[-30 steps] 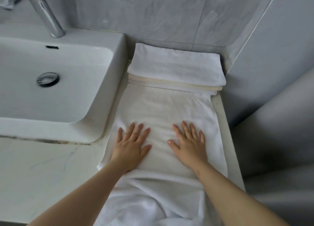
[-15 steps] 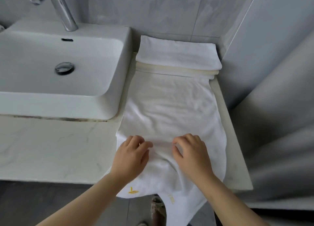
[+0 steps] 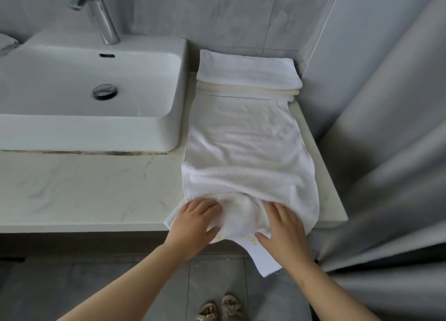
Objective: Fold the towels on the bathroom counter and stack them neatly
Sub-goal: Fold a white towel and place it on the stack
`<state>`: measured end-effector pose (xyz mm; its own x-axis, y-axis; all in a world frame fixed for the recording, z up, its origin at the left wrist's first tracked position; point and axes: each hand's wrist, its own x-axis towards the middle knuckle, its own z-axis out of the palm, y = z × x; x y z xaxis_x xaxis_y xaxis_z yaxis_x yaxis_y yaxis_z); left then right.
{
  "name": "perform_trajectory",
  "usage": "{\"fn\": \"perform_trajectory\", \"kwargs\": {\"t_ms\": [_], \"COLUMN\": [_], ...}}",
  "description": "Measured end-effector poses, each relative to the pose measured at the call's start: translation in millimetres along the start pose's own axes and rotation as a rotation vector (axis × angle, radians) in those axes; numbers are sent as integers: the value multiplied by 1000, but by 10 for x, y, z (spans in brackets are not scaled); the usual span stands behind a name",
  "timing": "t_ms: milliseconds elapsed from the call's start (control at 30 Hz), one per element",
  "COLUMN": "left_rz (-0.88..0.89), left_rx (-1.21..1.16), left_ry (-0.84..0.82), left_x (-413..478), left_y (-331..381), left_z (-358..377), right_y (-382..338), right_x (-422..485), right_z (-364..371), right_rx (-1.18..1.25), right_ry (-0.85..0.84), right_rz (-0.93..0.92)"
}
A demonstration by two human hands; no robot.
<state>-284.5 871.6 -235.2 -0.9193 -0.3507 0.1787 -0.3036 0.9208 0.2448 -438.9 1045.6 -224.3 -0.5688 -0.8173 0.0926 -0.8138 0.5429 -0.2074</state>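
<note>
The left hand (image 3: 193, 220) and right hand (image 3: 283, 226) curl fingers (image 3: 208, 204) around the soft white towel (image 3: 246, 151); lift both sides evenly.

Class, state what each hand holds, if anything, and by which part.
Both hold the spread towel by its near end at the counter edge: the left hand grips its left side, the right hand its right side.

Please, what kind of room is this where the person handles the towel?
Most likely a bathroom: a white basin with a chrome tap sits on a pale counter, the wall behind is grey tile, and folded towels lie stacked beside it.
</note>
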Motion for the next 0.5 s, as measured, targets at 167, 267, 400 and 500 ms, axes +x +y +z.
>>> {"fn": "perform_trajectory", "kwargs": {"t_ms": [167, 267, 400, 500], "left_rz": [-67, -70, -68, -49], "left_rx": [90, 149, 171, 199], "left_ry": [-91, -87, -97, -82], "left_x": [69, 96, 86, 77], "left_y": [51, 72, 89, 113], "left_z": [-54, -96, -137, -176], "right_y": [80, 116, 197, 196], "right_x": [31, 62, 56, 43], "right_z": [9, -1, -27, -101], "right_rx": [-75, 0, 130, 167], "right_ry": [21, 63, 37, 3], "right_rz": [-15, 1, 2, 10]}}
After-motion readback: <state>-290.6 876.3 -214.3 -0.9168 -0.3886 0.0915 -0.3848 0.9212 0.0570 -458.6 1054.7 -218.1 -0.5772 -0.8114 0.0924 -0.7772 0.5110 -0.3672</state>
